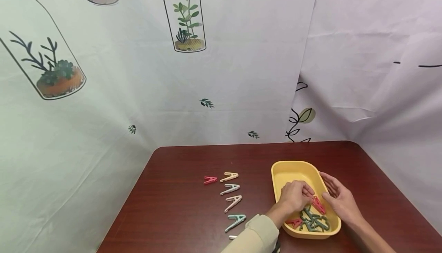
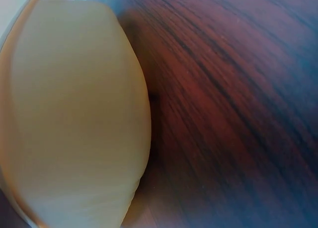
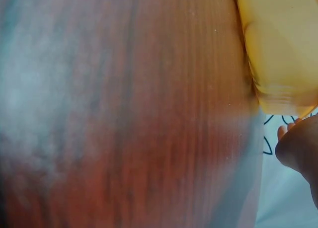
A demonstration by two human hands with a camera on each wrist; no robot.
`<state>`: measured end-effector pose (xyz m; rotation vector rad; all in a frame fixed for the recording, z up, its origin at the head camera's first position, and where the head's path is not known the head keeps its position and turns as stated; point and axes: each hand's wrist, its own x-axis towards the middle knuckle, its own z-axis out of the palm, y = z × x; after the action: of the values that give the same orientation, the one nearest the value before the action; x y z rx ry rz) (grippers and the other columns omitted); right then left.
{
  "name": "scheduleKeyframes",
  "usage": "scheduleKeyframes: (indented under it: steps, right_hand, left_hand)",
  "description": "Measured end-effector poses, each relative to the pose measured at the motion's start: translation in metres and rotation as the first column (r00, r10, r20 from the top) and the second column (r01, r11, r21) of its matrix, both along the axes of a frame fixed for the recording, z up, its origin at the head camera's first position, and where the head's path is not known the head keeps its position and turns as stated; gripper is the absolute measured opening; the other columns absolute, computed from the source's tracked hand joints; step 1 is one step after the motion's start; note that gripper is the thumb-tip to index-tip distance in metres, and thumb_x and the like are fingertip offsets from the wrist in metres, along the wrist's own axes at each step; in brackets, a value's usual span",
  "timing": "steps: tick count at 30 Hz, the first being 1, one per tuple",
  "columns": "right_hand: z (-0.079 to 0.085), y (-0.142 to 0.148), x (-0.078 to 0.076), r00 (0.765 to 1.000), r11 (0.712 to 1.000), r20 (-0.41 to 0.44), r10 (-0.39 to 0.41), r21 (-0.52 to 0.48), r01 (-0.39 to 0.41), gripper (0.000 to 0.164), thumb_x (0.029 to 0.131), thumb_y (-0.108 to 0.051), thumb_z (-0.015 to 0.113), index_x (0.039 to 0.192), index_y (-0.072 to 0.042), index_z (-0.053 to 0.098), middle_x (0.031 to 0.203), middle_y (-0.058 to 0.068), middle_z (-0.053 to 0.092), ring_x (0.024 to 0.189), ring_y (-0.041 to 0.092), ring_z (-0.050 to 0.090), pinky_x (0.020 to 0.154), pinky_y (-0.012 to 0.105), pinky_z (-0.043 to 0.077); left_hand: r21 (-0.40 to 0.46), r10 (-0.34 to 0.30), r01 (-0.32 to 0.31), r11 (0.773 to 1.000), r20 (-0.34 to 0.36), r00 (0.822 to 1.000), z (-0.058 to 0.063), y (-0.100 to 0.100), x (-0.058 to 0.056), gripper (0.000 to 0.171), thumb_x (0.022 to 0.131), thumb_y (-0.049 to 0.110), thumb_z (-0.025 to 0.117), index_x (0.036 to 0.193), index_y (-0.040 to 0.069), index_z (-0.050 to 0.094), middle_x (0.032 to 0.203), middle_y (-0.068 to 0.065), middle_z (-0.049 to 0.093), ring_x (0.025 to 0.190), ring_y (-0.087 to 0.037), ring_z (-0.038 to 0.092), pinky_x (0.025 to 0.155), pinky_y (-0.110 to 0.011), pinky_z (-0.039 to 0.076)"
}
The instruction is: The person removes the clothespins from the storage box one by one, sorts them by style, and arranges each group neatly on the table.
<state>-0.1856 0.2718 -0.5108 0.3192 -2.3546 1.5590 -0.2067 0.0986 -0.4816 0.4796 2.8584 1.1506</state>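
Observation:
In the head view, a yellow plastic basin holds red and dark green clothespins. My left hand reaches down into it, fingertips right at the upper end of a red clothespin; I cannot tell whether they pinch it. Beneath lie tangled green clothespins and another red clothespin, partly covered. My right hand holds the basin's right side, thumb at the rim and fingers along the outer wall. The right wrist view shows part of that hand beside the basin.
Left of the basin, a loose column of clothespins lies on the dark wooden table: cream, pale grey, pale pink and teal. A red clothespin sits farther left. A beige sleeve fills much of the left wrist view.

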Motion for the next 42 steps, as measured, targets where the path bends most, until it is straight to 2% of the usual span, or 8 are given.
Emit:
scheduleKeyframes:
  steps: [6,15,18,24,29,33,39,42]
  right_hand:
    - [-0.003,0.001,-0.001,1.0,1.0,-0.01,0.005,-0.009,-0.005,0.06,0.096,0.016,0.062,0.152,0.012,0.043,0.152,0.017,0.054,0.122,-0.023,0.044,0.096,0.003,0.041]
    - [-0.005,0.001,0.001,1.0,1.0,0.006,0.007,-0.005,-0.007,0.061,0.095,0.017,0.063,0.152,0.014,0.041,0.15,0.041,0.045,0.121,-0.024,0.042,0.095,0.002,0.04]
    - [-0.004,0.001,0.001,1.0,1.0,-0.008,0.004,-0.008,-0.004,0.061,0.095,0.017,0.063,0.152,0.014,0.042,0.151,0.029,0.052,0.122,-0.024,0.043,0.095,0.003,0.04]
    - [-0.006,0.003,0.0,0.998,0.999,-0.059,0.019,-0.045,-0.022,0.061,0.093,0.02,0.063,0.15,0.015,0.043,0.141,-0.024,0.052,0.123,-0.021,0.046,0.096,0.003,0.04]
    - [-0.007,0.005,-0.001,0.996,0.998,-0.083,0.029,-0.047,-0.033,0.06,0.092,0.022,0.062,0.149,0.017,0.042,0.139,-0.031,0.05,0.123,-0.021,0.047,0.097,0.003,0.04]
    - [-0.007,0.004,-0.001,0.998,1.0,-0.053,0.013,-0.024,-0.014,0.061,0.093,0.02,0.063,0.15,0.015,0.043,0.142,-0.021,0.052,0.122,-0.022,0.045,0.096,0.003,0.04]
    - [-0.003,0.001,0.001,1.0,1.0,-0.001,-0.003,0.005,0.003,0.061,0.094,0.018,0.063,0.151,0.014,0.043,0.151,0.034,0.05,0.12,-0.025,0.043,0.095,0.002,0.04]
    - [-0.002,0.0,0.001,1.0,1.0,-0.009,-0.004,0.009,0.005,0.061,0.094,0.018,0.062,0.151,0.014,0.043,0.15,0.04,0.047,0.12,-0.025,0.043,0.095,0.002,0.04]
  left_hand:
    - [0.006,-0.028,0.028,1.0,0.003,1.0,-0.001,0.001,0.0,0.016,0.089,0.016,0.088,0.088,0.027,0.076,0.073,0.021,0.065,0.067,0.008,0.055,0.078,-0.015,0.045]
    - [0.029,-0.075,0.077,0.997,-0.071,0.995,0.002,-0.002,-0.002,0.013,0.091,0.018,0.087,0.09,0.028,0.078,0.075,0.026,0.066,0.066,0.017,0.053,0.073,-0.007,0.043]
    - [0.016,-0.089,0.091,0.996,-0.109,0.99,0.006,-0.005,-0.002,0.012,0.09,0.02,0.087,0.09,0.029,0.079,0.075,0.027,0.066,0.066,0.019,0.052,0.073,-0.006,0.042]
    - [0.06,-0.094,0.103,0.993,-0.134,0.987,0.018,-0.014,-0.006,0.01,0.09,0.019,0.088,0.09,0.026,0.08,0.075,0.025,0.068,0.065,0.02,0.052,0.068,-0.004,0.042]
    - [0.148,-0.101,0.117,0.982,-0.109,0.989,0.028,-0.024,-0.012,0.008,0.091,0.015,0.086,0.092,0.022,0.081,0.076,0.022,0.069,0.065,0.017,0.054,0.061,-0.007,0.046]
    - [0.21,-0.111,0.13,0.969,-0.098,0.989,0.036,-0.035,-0.016,0.007,0.091,0.013,0.085,0.093,0.019,0.081,0.077,0.02,0.07,0.066,0.014,0.056,0.059,-0.01,0.049]
    - [0.268,-0.103,0.136,0.954,-0.132,0.986,0.043,-0.054,-0.027,0.007,0.091,0.016,0.086,0.096,0.019,0.082,0.082,0.018,0.074,0.069,0.014,0.06,0.067,-0.009,0.051]
    - [0.316,-0.097,0.139,0.938,-0.145,0.985,0.045,-0.065,-0.032,0.008,0.091,0.014,0.085,0.098,0.016,0.082,0.085,0.015,0.077,0.07,0.013,0.062,0.069,-0.01,0.053]
